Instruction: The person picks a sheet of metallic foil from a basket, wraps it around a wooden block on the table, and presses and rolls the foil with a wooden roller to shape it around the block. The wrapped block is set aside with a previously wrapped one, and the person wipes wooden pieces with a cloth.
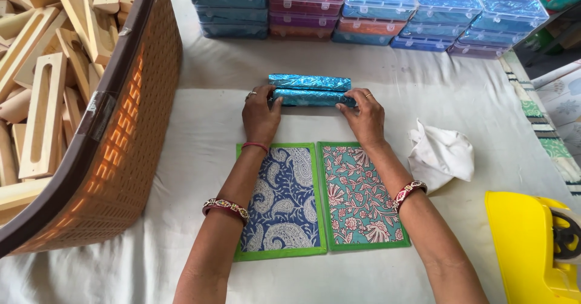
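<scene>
At the far left a brown woven basket (121,140) stands on the white-clothed desk (200,177), piled with pale wooden blocks (42,110) that have long slots cut through them. Just right of it the left hand (261,117) rests palm down, its grip closed over the left end of the nearer blue foil-wrapped bar (311,98). That bar lies with its long axis running left to right across the desk, square to both forearms, and a second blue foil-wrapped bar (310,82) lies parallel and touching it on the far side. The right hand (364,120) mirrors the left, its grip clamped on the nearer bar's right end, fingertips curled over the foil. So the bar sits just ahead of both palms, spanning the gap between them, and neither hand is nearer than the other.

Below the wrists, between the forearms, two green-edged fabric panels lie flat side by side: a blue paisley panel (284,201) and a teal floral panel (357,198). Further right is a crumpled white cloth (442,156), then a yellow tape dispenser (532,249) at the lower right corner. Along the far edge stand stacked clear-lidded plastic boxes (375,7).
</scene>
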